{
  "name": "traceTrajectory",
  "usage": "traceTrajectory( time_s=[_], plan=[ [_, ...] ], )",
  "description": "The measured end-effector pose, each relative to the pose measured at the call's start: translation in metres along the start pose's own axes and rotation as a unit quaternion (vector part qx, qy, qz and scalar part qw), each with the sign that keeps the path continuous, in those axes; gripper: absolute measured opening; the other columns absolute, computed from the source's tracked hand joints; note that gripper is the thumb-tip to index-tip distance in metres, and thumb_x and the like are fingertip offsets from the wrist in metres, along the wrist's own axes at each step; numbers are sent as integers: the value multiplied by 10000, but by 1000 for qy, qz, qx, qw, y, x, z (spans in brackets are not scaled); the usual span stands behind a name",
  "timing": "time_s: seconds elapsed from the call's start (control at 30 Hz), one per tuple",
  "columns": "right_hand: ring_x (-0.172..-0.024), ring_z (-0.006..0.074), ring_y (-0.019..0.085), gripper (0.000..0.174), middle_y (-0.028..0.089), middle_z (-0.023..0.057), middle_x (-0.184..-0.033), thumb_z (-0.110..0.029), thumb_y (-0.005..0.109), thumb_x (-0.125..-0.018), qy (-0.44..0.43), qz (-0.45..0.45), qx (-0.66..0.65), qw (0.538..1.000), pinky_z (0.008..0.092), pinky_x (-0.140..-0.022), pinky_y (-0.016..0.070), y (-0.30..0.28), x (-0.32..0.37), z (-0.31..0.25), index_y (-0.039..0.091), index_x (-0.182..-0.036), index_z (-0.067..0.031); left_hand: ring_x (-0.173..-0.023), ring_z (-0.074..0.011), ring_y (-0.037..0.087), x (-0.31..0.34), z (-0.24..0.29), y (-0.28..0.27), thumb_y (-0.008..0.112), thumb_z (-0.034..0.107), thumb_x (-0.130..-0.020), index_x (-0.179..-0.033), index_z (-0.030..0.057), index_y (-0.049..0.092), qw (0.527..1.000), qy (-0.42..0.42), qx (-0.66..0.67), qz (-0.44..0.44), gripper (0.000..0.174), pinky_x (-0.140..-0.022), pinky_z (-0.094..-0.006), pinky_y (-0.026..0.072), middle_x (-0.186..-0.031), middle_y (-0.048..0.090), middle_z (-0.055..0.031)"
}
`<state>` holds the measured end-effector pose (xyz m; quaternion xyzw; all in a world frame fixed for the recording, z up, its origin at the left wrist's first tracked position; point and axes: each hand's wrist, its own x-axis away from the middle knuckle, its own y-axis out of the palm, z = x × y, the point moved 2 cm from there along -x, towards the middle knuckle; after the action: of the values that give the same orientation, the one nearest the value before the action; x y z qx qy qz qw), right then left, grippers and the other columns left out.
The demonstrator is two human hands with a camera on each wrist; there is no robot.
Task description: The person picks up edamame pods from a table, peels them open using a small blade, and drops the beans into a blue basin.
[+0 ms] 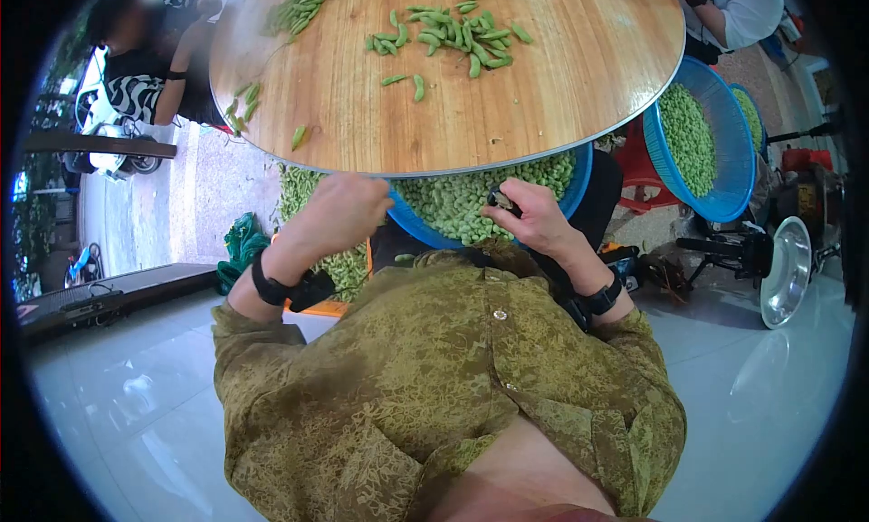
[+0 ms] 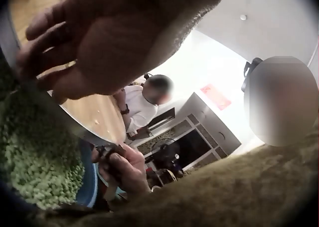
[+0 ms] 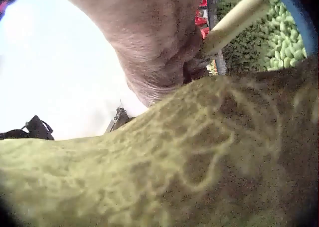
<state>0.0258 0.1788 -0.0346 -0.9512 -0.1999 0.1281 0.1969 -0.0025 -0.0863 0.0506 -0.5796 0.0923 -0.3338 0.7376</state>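
Note:
My left hand [image 1: 348,210] hovers blurred at the front edge of the round wooden table [image 1: 561,87], left of the blue basket [image 1: 584,178]. In the left wrist view its fingers [image 2: 57,57] are loosely bent, and nothing shows between them. My right hand [image 1: 543,219] grips a small tool over the basket's right side. Its dark end [image 1: 501,201] pokes out by the thumb, and a pale stick-like part [image 3: 237,20] shows below the hand in the right wrist view. Shelled green beans [image 1: 462,210] fill the basket.
Bean pods [image 1: 462,35] lie loose on the table, with more pods [image 1: 299,13] at its far left. Another blue basket [image 1: 742,164] of beans stands at the right. Pods or husks [image 1: 344,277] are heaped left of my lap. Two people [image 1: 136,69] [image 1: 742,10] sit across.

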Motion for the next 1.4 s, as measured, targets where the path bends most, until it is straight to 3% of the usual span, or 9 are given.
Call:
traceTrajectory(
  time_s=[0.07,0.2,0.3,0.4,0.47,0.57,0.73,0.83,1.4],
  plan=[
    [-596,270,514,193,505,132,-698,-127,692,-819,-73,4,53,996,341,-532,398,2,-4,-2,543,-811,-4,-783,-375,599,-3,-10,-6,554,130,-813,-960,46,611,999,-23,-37,16,179,-673,-468,461,-760,597,-192],
    [-602,332,501,250,477,146,-716,-137,675,-818,-79,11,61,995,398,-532,394,3,-8,-15,468,-777,-4,-894,-338,551,-63,-30,-22,568,20,-796,-1004,50,598,959,108,6,260,212,-742,-404,462,-916,567,-139],
    [-584,327,485,224,453,140,-688,-128,654,-834,-55,20,45,997,386,-529,390,-2,-4,-14,469,-784,-11,-918,-325,545,-100,-45,-12,585,9,-784,-1004,60,597,946,166,-16,277,226,-771,-398,457,-968,559,-130],
    [-566,245,494,177,464,96,-672,-134,611,-871,25,1,4,1000,352,-526,401,-10,-1,-15,493,-844,-5,-922,-332,544,-112,-51,-8,606,18,-771,-996,49,589,944,187,4,270,228,-785,-402,459,-983,550,-128],
    [-549,128,470,154,506,38,-693,-151,540,-928,127,-10,-207,970,281,-499,400,-11,-2,-24,530,-964,-1,-892,-299,558,-116,-52,-1,581,22,-810,-1010,29,582,944,173,40,278,200,-768,-378,465,-959,569,-117],
    [-544,59,442,217,551,5,-754,-165,472,-969,127,40,-327,936,218,-466,376,-7,-6,-12,532,-1088,7,-801,-214,570,-114,-31,-3,535,53,-886,-1011,-2,567,941,107,189,261,140,-709,-320,466,-876,590,-83],
    [-515,51,433,207,535,15,-729,-139,440,-980,98,115,-393,907,190,-431,339,-11,-26,-23,529,-1101,4,-668,-116,554,-98,18,12,515,124,-940,-1000,-11,562,859,37,489,148,155,-625,-260,463,-766,588,-32],
    [-548,59,449,413,563,48,-806,-186,452,-989,104,54,-463,879,180,-432,360,-3,-26,-15,399,-1363,-20,-673,-62,519,-95,37,22,525,146,-951,-988,-21,567,804,-1,592,60,176,-610,-215,445,-770,571,-6],
    [-541,49,442,362,562,30,-751,-109,483,-960,101,86,-443,887,174,-419,341,-5,-21,-16,478,-1310,-15,-680,-47,494,-93,49,45,540,107,-933,-956,-10,564,826,16,536,175,121,-578,-222,427,-735,550,2]
  ],
)
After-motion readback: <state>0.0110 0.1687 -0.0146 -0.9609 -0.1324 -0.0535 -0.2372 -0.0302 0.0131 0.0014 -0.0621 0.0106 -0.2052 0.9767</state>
